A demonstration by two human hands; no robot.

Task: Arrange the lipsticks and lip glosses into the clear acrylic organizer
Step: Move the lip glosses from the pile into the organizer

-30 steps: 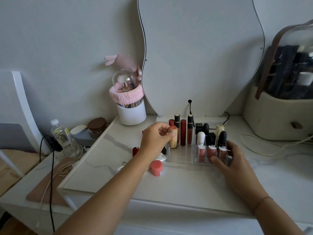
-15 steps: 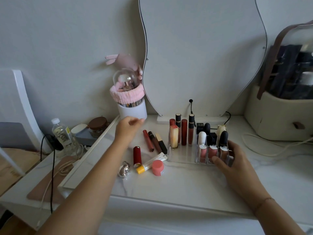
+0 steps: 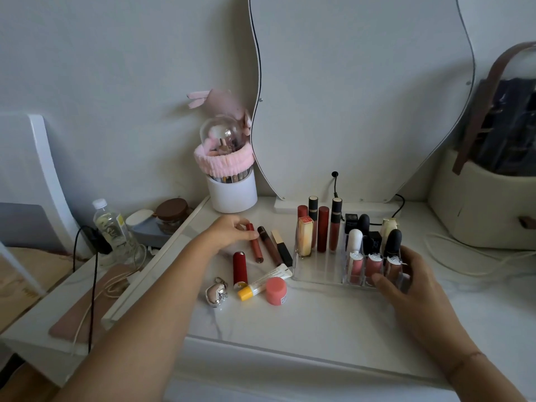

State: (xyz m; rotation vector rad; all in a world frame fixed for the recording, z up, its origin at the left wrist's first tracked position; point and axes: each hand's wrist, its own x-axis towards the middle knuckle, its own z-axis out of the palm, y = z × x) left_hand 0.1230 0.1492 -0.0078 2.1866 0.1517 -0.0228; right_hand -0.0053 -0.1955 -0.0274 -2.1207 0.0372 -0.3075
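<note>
The clear acrylic organizer (image 3: 319, 271) stands on the white marble tabletop (image 3: 304, 320), with several upright lipsticks and glosses in it; its front left slots hold nothing. My right hand (image 3: 406, 282) rests against its front right corner, fingers on the wall. My left hand (image 3: 232, 232) lies over the top of a red-orange lip gloss tube (image 3: 255, 245), fingertips closing on it while it lies flat. Beside that tube lie a brown gloss (image 3: 269, 248) and a black-and-gold lipstick (image 3: 282, 247). Nearer me are a red lipstick (image 3: 240, 269), a white tube with a yellow cap (image 3: 261, 282) and a pink round pot (image 3: 276, 291).
A silver charm (image 3: 217, 294) lies left of the yellow cap. A white brush holder with a pink band (image 3: 232, 187) and a wavy mirror (image 3: 362, 97) stand at the back. A cream bag (image 3: 481, 204) sits right, with a white cable. A water bottle (image 3: 111, 227) stands on the lower left shelf.
My left hand left the peach lipstick standing in the organizer, swung left and back, and has come down onto the red-orange gloss. My right hand stayed at the organizer.
</note>
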